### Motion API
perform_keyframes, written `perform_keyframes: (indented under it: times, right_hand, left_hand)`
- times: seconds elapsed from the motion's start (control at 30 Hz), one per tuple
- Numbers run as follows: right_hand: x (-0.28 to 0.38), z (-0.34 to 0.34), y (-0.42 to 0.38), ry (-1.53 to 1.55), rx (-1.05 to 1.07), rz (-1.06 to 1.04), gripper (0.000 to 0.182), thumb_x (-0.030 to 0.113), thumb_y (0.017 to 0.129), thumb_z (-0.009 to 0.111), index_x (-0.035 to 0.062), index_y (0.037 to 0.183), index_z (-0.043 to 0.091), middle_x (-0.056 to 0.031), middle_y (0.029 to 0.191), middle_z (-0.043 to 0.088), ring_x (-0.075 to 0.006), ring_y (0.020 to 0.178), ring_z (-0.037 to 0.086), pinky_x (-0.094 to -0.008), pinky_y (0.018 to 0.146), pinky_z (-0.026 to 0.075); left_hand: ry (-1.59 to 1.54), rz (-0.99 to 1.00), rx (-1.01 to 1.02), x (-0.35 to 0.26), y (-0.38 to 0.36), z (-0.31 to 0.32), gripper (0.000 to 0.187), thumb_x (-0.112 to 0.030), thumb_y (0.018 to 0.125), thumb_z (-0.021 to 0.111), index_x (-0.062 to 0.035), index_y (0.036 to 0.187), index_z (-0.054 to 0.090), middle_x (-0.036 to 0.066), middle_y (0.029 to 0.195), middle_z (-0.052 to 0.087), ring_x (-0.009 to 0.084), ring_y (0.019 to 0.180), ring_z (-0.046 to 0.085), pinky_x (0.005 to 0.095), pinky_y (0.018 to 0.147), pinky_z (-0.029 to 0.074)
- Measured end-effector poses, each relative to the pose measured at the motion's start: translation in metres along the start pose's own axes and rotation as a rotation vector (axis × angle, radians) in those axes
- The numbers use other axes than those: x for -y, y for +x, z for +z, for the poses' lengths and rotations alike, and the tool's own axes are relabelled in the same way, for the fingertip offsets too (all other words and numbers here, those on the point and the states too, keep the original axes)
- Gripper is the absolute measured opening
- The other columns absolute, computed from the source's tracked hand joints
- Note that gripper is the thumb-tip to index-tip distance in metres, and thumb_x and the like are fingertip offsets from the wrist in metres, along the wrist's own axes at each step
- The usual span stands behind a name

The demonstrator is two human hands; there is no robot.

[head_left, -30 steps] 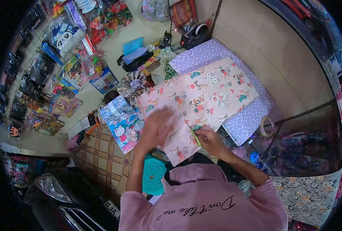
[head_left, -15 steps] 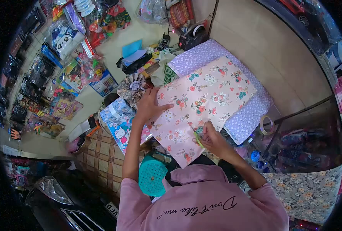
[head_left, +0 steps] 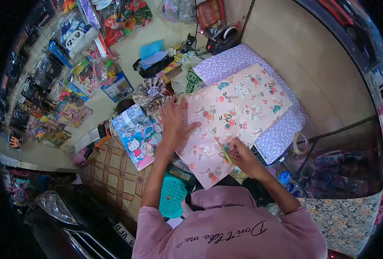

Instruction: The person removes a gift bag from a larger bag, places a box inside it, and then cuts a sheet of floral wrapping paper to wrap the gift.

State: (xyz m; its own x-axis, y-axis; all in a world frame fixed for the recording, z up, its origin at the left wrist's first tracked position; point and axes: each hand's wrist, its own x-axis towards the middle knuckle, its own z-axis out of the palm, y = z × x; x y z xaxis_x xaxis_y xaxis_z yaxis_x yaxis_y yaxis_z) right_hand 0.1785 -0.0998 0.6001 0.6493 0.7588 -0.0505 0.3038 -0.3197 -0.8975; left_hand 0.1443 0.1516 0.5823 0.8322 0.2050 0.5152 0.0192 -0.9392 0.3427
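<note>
Pink floral wrapping paper [head_left: 230,116] lies spread before me, its near corner hanging towards my body. My left hand [head_left: 174,123] rests flat on the paper's left side, fingers spread. At the paper's lower right edge, my right hand [head_left: 242,156] is closed around a slim yellow-green tool [head_left: 226,154], whose exact kind I cannot make out. Beneath the pink sheet lies lilac flowered paper [head_left: 282,138], showing along the far and right sides. A bunched ribbon flower [head_left: 150,91] sits beside my left fingertips.
A blue Hello Kitty package [head_left: 139,146] lies left of the paper. A tape roll [head_left: 300,143] stands at the right on the glass counter. A green stool [head_left: 172,196] is close by my body. Packaged toys [head_left: 77,36] crowd the left; a black vehicle [head_left: 66,220] is lower left.
The camera view has shifted slightly, moving the scene a little rightward. My left hand lies flatter with fingers more spread. My right hand and the yellow-green tool have tilted slightly at the paper's edge.
</note>
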Motion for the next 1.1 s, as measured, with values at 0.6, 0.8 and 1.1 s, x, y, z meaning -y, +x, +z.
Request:
perform_keyframes:
  times: [0.6, 0.8, 1.1]
  right_hand:
    - [-0.011, 0.005, 0.002, 0.311, -0.006, 0.112, 0.026, 0.007, 0.087, 0.060, 0.0085, 0.087, 0.034, 0.0048, 0.071, 0.036, -0.0005, 0.066, 0.038, -0.0172, 0.057, 0.034]
    - [-0.029, 0.007, 0.003, 0.249, -0.001, 0.100, 0.025, 0.007, 0.087, 0.060, 0.0076, 0.090, 0.035, 0.0032, 0.072, 0.042, -0.0015, 0.065, 0.043, -0.0177, 0.057, 0.037]
    - [-0.009, 0.001, 0.012, 0.211, 0.043, 0.184, 0.025, 0.011, 0.087, 0.060, 0.0080, 0.093, 0.036, 0.0035, 0.069, 0.046, -0.0014, 0.063, 0.043, -0.0174, 0.053, 0.035]
  left_hand:
    - [-0.263, 0.182, 0.631, -0.082, -0.067, -0.025, 0.105, -0.047, 0.068, 0.065, 0.0159, 0.134, 0.013, 0.038, 0.139, 0.012, 0.0447, 0.134, 0.010, 0.0491, 0.109, 0.014]
    - [-0.206, 0.213, 0.588, -0.079, -0.081, -0.013, 0.096, -0.039, 0.070, 0.059, 0.0141, 0.135, 0.013, 0.036, 0.141, 0.013, 0.0441, 0.134, 0.012, 0.0489, 0.109, 0.011]
    - [-0.259, 0.269, 0.599, -0.076, -0.089, -0.007, 0.075, -0.024, 0.075, 0.046, 0.0147, 0.134, 0.018, 0.036, 0.140, 0.014, 0.0453, 0.134, 0.012, 0.0501, 0.109, 0.012]
